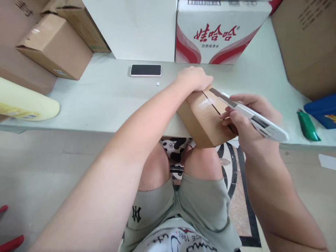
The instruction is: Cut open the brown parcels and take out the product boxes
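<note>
On your bench (86,105), you see a phone (146,70) near a white box (133,29) and a green object (308,126) beside a blue item (322,111).

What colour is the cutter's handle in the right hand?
The cutter's handle is mostly white; the head view shows it best.

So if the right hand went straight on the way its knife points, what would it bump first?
Probably the left hand: the knife in the right hand points towards it. Depth is hard to judge, so it might touch the box first.
</note>
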Action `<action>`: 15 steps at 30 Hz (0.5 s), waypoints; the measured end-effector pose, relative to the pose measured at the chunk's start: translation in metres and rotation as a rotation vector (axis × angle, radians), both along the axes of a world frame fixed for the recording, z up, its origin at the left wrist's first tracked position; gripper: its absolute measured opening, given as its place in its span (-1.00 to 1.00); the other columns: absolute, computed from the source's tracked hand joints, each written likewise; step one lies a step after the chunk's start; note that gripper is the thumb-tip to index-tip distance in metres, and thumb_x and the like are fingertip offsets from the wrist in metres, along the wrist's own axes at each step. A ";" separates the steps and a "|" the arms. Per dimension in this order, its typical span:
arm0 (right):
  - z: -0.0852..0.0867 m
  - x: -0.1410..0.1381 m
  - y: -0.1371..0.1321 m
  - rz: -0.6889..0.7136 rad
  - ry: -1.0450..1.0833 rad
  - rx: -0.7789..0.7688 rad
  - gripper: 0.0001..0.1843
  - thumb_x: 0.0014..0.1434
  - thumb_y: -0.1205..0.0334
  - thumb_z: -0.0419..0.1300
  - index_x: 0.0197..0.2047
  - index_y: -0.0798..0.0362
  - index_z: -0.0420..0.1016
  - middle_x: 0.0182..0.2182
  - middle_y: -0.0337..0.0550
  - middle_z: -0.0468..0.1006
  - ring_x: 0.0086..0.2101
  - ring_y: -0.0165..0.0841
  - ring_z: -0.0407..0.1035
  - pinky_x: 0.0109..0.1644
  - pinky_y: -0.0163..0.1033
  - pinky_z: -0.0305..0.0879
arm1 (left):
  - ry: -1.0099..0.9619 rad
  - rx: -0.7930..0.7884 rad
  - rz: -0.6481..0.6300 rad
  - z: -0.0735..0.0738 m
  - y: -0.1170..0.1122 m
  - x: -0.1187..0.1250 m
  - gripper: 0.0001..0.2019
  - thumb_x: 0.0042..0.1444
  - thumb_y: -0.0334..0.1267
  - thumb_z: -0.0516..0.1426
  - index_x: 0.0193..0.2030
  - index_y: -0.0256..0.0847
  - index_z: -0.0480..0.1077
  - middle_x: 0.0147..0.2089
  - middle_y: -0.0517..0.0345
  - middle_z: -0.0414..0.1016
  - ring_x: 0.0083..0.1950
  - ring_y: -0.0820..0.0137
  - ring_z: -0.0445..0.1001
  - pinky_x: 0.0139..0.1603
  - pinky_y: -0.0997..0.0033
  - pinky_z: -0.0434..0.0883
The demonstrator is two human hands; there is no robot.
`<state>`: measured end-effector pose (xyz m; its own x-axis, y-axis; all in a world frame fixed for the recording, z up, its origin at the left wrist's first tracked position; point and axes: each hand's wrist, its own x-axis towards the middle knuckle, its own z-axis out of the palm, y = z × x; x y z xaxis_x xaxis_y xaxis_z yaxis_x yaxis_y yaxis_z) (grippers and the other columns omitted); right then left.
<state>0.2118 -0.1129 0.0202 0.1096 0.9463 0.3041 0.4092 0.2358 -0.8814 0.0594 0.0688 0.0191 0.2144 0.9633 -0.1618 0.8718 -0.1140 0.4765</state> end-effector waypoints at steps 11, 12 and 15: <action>-0.016 -0.006 0.000 -0.025 -0.191 0.060 -0.74 0.29 0.09 0.16 -0.08 -0.03 0.63 -0.41 -0.24 0.55 -0.45 -0.40 0.39 -0.36 -0.22 0.30 | -0.027 0.012 -0.008 -0.003 -0.015 -0.011 -0.60 0.38 0.07 0.03 0.01 -0.11 0.57 0.22 -0.02 0.61 0.22 0.08 0.56 0.11 0.22 0.46; -0.017 -0.006 -0.001 -0.029 -0.205 0.070 -0.74 0.30 0.08 0.16 -0.07 -0.04 0.62 -0.40 -0.24 0.55 -0.45 -0.40 0.40 -0.35 -0.21 0.32 | -0.029 0.006 -0.011 -0.004 -0.014 -0.010 -0.61 0.38 0.07 0.03 0.00 -0.11 0.57 0.21 -0.01 0.62 0.21 0.09 0.57 0.11 0.23 0.46; -0.019 -0.005 -0.001 -0.025 -0.219 0.080 -0.73 0.31 0.07 0.16 -0.04 -0.05 0.61 -0.36 -0.23 0.57 -0.42 -0.38 0.43 -0.31 -0.19 0.36 | -0.035 0.006 -0.007 -0.005 -0.014 -0.009 -0.63 0.37 0.05 0.04 -0.04 -0.11 0.56 0.13 -0.01 0.66 0.21 0.06 0.58 0.13 0.18 0.47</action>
<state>0.2067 -0.1142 0.0015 0.0561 0.9162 0.3968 0.5950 0.2885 -0.7502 0.0501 0.0544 0.0145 0.2263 0.9627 -0.1481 0.8540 -0.1230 0.5056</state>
